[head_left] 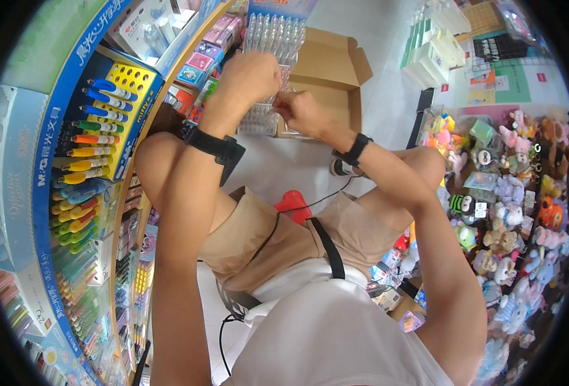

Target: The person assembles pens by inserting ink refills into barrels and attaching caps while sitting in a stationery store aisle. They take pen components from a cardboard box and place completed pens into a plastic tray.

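My left hand [253, 72] is closed, its knuckles up, in front of a display rack of clear pens [275, 32]. Its fingertips are hidden behind the hand, so what they hold cannot be made out. Just to the right and nearer, my right hand [302, 110] pinches with thumb and forefinger by the rack's lower part; anything between the fingertips is too small to name. Rows of clear pens [257, 121] also show below the left hand. An open cardboard box [326, 87] with its flap raised lies directly behind and beside my right hand.
Curved shelving on the left bears a yellow holder [133, 80] of colourful pens and small boxed goods [201, 61]. Plush toys [510, 186] crowd the right side. White-and-green boxes [434, 51] stand at the far right. A red object [294, 204] lies on the floor between my knees.
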Demonstrator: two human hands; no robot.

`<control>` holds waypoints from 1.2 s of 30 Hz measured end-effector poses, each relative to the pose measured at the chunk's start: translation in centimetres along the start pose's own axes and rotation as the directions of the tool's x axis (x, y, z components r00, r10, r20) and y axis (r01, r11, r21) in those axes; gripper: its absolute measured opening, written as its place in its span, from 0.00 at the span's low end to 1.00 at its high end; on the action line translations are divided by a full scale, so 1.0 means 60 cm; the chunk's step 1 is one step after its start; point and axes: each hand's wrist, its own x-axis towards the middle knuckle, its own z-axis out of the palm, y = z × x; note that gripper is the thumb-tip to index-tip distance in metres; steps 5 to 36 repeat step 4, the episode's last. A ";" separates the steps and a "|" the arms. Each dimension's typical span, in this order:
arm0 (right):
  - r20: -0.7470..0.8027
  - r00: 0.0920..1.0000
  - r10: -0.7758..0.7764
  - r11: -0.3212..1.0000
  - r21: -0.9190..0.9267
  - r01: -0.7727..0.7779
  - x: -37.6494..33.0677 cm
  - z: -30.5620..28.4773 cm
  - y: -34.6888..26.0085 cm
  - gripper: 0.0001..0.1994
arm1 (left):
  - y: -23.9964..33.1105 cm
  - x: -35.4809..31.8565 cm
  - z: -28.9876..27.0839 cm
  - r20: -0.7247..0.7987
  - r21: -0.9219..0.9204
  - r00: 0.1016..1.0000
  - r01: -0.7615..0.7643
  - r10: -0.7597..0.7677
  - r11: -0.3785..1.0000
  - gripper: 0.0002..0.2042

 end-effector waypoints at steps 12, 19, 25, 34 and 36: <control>0.057 0.998 -0.007 0.977 -0.212 0.019 0.004 0.047 0.031 0.06 | -0.003 -0.009 -0.027 -0.081 -0.056 0.996 0.017 -0.021 0.998 0.06; 0.057 0.998 -0.007 0.977 -0.212 0.019 0.004 0.047 0.031 0.06 | -0.003 -0.009 -0.027 -0.081 -0.056 0.996 0.017 -0.021 0.998 0.06; 0.057 0.998 -0.007 0.977 -0.212 0.019 0.004 0.047 0.031 0.06 | -0.003 -0.009 -0.027 -0.081 -0.056 0.996 0.017 -0.021 0.998 0.06; 0.057 0.998 -0.007 0.977 -0.212 0.019 0.004 0.047 0.031 0.06 | -0.003 -0.009 -0.027 -0.081 -0.056 0.996 0.017 -0.021 0.998 0.06; 0.057 0.998 -0.007 0.977 -0.212 0.019 0.004 0.047 0.031 0.06 | -0.003 -0.009 -0.027 -0.081 -0.056 0.996 0.017 -0.021 0.998 0.06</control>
